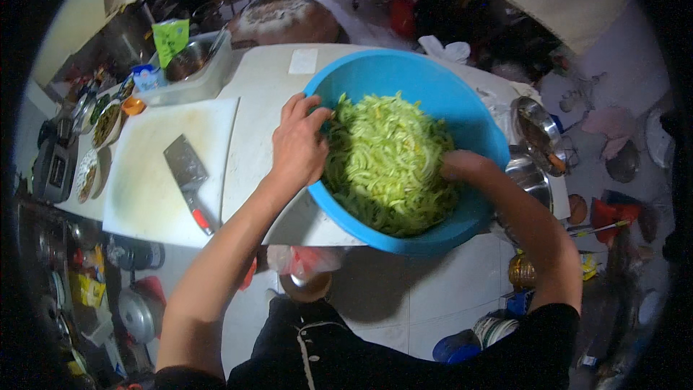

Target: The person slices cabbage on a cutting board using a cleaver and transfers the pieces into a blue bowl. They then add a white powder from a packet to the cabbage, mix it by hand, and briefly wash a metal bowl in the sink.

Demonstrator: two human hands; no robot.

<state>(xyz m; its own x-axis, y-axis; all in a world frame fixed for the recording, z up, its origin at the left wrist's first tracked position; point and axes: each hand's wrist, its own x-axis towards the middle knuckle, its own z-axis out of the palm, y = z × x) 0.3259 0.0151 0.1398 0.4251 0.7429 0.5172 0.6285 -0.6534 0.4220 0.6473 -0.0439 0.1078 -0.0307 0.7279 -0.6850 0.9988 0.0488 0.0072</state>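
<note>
A large blue plastic basin [490, 130] stands on the white table, its near rim reaching past the front edge. Inside lies a big heap of pale green shredded vegetable [395, 160], cut in thin curved strips. My left hand [300, 141] grips the basin's left rim, with fingertips over the inner side. On the opposite side, my right hand [465, 167] is down in the basin against the right side of the heap. It is blurred, and its fingers are hidden, so whether it holds any shreds is unclear.
Left of the basin, a cleaver [187, 165] lies on a white cutting board [138, 173]. Behind that is a translucent plastic tub [203, 86] holding a metal bowl. Small bowls [108, 124] line the left end; metal bowls [530, 176] crowd the right. A round wooden block [287, 19] stands beyond.
</note>
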